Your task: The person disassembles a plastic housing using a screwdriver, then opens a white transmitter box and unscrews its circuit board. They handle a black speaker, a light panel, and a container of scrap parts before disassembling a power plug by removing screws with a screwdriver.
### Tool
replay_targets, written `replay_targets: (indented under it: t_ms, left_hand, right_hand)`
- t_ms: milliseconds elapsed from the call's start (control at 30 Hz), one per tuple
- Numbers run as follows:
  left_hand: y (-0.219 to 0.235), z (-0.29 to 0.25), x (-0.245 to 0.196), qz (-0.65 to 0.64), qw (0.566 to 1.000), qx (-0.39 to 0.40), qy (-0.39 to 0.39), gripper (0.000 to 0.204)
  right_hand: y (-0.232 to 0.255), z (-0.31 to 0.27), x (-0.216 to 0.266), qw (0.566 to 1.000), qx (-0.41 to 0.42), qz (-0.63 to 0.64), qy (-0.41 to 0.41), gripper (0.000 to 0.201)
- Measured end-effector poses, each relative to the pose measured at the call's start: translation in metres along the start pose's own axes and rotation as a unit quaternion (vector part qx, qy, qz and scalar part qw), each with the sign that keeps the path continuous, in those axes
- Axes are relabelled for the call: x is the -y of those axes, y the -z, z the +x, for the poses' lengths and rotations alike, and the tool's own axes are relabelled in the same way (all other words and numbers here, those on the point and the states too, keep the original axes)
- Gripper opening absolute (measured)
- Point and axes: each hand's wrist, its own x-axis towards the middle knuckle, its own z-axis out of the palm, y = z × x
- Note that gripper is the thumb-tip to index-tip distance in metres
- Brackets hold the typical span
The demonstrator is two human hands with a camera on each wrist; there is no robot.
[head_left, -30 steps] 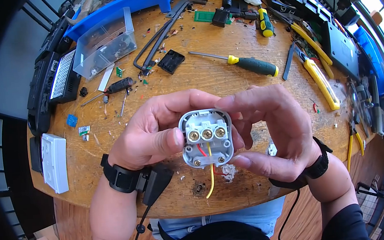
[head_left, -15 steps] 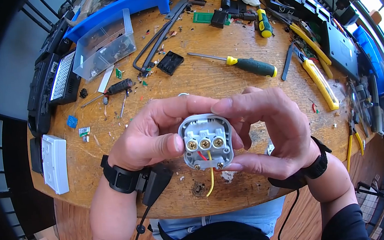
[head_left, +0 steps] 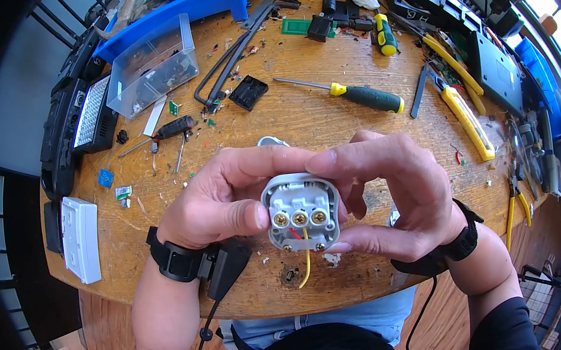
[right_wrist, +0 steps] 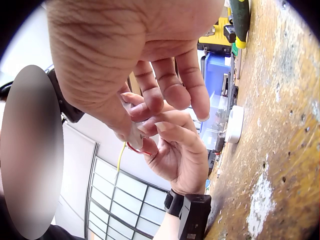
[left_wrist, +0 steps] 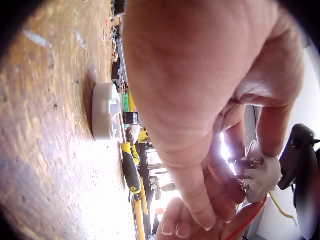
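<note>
A white, open-backed plug [head_left: 303, 203] shows three brass screw terminals in the head view. A red wire [head_left: 296, 235] and a yellow wire [head_left: 307, 267] run into it, the yellow one hanging below its lower edge. My left hand [head_left: 212, 198] holds the plug from the left, thumb at its side. My right hand [head_left: 407, 193] grips it with index finger at the top edge and thumb at the lower right corner. Metal pins [left_wrist: 242, 176] stick out of its far side in the left wrist view. Behind my hands, a white plastic shell [left_wrist: 106, 111] lies on the wooden table.
Beyond my hands lie a green-and-yellow screwdriver [head_left: 371, 99], a black square part [head_left: 248, 92] and a clear bin [head_left: 152, 69]. A yellow utility knife [head_left: 468, 123] and pliers [head_left: 516, 203] are at the right. A white socket box [head_left: 80, 239] stands at the left edge.
The plug has come slightly lower in the head view and tipped, its upper rim showing more. The white shell behind my hands has come into sight. Both hands keep their hold.
</note>
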Motion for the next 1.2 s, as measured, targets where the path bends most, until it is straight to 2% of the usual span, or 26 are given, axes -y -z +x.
replay_targets:
  t_ms: [867,933,1200]
  left_hand:
    - [0.0,0.003,-0.001,0.023,0.999,-0.019,0.016,0.067]
    - [-0.008,0.005,-0.002,0.081,0.99,-0.109,0.028,0.069]
    - [-0.008,0.008,-0.004,0.089,0.983,-0.153,0.048,0.079]
  right_hand:
    - [-0.001,-0.001,-0.004,1.0,-0.012,0.003,0.001,0.06]
    - [-0.001,0.0,-0.006,1.0,-0.011,0.0,0.006,0.06]
    - [0.0,0.0,-0.005,1.0,0.0,-0.007,-0.028,0.064]
